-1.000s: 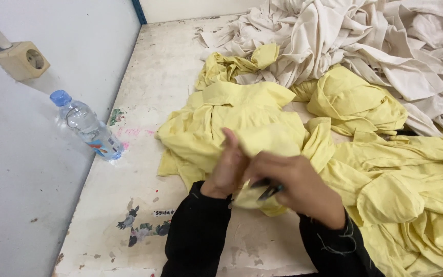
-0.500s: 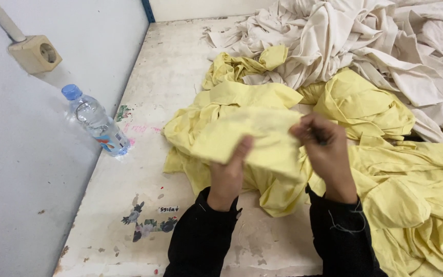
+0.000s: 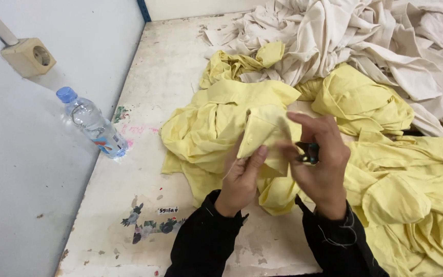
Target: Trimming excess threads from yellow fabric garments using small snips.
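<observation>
Head view is showing the left hand [image 3: 242, 177] pinching a folded flap of a yellow garment [image 3: 221, 123], thumb on top and fingers curling beneath the cloth. The flap is standing up off the table [image 3: 165, 77], its long axis running from the hands up and away toward the far pile, its squared top edge pointing away from the person. The right hand [image 3: 319, 161] is closing around a small dark tool [image 3: 308, 153] with a teal glint, fingers spread forward and touching the same flap; most of the tool is hiding inside the palm, so its kind is hard to make out.

The garment is soft, matte, creased cotton, lying in loose rumpled folds at the table's middle. More yellow cloth [image 3: 416, 205] is heaping at the right, running off the frame edge. A cream cloth pile [image 3: 365, 41] is lying behind, also cut off at the top and right. The table is a worn, stained, pale surface. A clear plastic bottle [image 3: 91, 123] with a blue cap is leaning against the grey wall [image 3: 26, 179] at the left, below a beige socket [image 3: 29, 56]. Black sleeves are covering both wrists.
</observation>
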